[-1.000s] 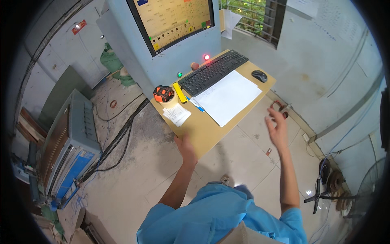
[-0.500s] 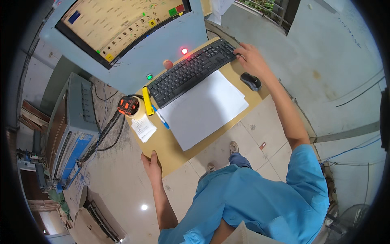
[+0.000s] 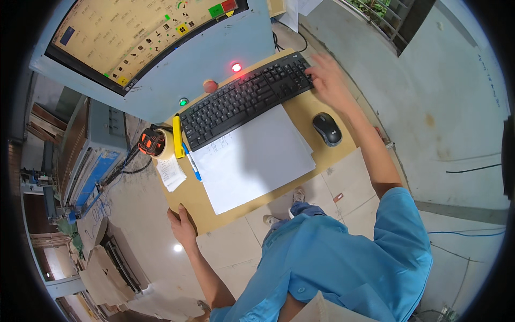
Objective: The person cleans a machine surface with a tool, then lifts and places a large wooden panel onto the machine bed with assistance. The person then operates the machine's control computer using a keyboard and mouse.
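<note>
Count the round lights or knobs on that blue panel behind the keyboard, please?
3: a lit red light, a reddish knob left of it, a green light further left. Others may be hidden.

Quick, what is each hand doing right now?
Left hand: open, gripping the desk corner.
Right hand: open, fingers on the keyboard, holding nothing.
</note>
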`<state>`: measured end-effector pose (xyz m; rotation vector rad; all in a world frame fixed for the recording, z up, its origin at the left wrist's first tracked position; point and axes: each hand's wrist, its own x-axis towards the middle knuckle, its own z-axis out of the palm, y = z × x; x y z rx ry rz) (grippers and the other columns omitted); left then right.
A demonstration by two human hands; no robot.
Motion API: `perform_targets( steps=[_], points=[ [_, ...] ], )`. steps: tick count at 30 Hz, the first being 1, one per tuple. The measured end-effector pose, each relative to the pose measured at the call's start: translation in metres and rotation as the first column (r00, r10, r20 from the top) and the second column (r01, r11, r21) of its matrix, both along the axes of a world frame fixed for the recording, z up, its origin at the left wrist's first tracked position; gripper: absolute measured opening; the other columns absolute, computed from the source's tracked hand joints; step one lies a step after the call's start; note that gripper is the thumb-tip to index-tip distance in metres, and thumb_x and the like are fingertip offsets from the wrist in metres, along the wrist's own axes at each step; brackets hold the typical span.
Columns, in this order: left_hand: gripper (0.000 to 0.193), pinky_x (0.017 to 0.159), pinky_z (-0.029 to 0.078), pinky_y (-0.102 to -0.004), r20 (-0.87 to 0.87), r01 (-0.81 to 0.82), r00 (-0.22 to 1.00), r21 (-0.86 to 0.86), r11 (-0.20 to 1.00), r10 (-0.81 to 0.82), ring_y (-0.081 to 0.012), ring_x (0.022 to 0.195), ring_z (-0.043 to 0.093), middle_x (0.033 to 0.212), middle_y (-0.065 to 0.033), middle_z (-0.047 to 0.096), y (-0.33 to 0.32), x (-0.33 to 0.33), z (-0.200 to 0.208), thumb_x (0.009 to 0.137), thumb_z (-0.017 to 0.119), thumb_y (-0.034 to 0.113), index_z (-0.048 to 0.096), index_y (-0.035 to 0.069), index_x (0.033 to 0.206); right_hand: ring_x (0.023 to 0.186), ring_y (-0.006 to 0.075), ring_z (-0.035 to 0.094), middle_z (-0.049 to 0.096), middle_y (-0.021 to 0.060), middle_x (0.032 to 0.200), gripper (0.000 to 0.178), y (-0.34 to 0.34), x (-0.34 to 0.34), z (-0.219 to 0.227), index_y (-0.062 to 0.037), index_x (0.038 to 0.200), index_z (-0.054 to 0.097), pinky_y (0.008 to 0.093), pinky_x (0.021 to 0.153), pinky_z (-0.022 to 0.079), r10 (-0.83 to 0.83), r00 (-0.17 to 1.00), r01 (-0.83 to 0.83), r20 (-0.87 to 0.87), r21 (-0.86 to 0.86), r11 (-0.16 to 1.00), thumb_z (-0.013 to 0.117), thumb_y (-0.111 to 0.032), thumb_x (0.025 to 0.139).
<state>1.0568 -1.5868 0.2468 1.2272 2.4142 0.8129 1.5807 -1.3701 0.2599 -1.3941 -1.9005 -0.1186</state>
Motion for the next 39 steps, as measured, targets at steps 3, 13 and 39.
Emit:
perform_targets(
  steps=[3, 13, 39],
  points=[
    [0.061, 0.099, 0.048, -0.0437, -0.025, -0.007, 1.0, -0.009, 1.0, 0.007, -0.039, 0.118, 0.063, 0.129, -0.0218, 0.065, 0.002, 0.002, 0.001, 0.101, 0.051, 0.05, 0.052, 0.003, 0.14, 0.141, 0.0422, 0.042, 0.054, 0.0225, 0.142, 0.027, -0.005, 0.017, -0.001, -0.005, 0.108, 0.071, 0.0489, 0.114, 0.039, -0.06, 0.997, 0.064, -0.049, 0.067, 0.996, 0.058, -0.006, 0.084],
    [0.059, 0.097, 0.049, -0.0439, -0.051, -0.02, 0.998, 0.012, 1.0, 0.02, -0.0393, 0.115, 0.064, 0.126, -0.0222, 0.067, 0.003, 0.003, 0.002, 0.1, 0.054, 0.047, 0.053, 0.002, 0.138, 0.14, 0.0387, 0.043, 0.056, 0.0195, 0.14, 0.028, -0.007, -0.014, 0.005, -0.0049, 0.106, 0.071, 0.0471, 0.112, 0.043, 0.134, 0.991, -0.133, 0.018, -0.04, 0.99, 0.06, -0.001, 0.08],
    [0.063, 0.097, 0.048, -0.0454, -0.099, -0.04, 0.994, -0.005, 0.999, 0.039, -0.0418, 0.115, 0.064, 0.124, -0.0232, 0.068, 0.005, 0.007, 0.003, 0.099, 0.052, 0.052, 0.054, 0.001, 0.137, 0.139, 0.0405, 0.044, 0.055, 0.022, 0.142, 0.032, 0.005, -0.013, -0.003, -0.0051, 0.11, 0.07, 0.0476, 0.114, 0.04, 0.11, 0.991, -0.101, 0.08, -0.102, 0.99, 0.058, -0.001, 0.081]
  ],
)
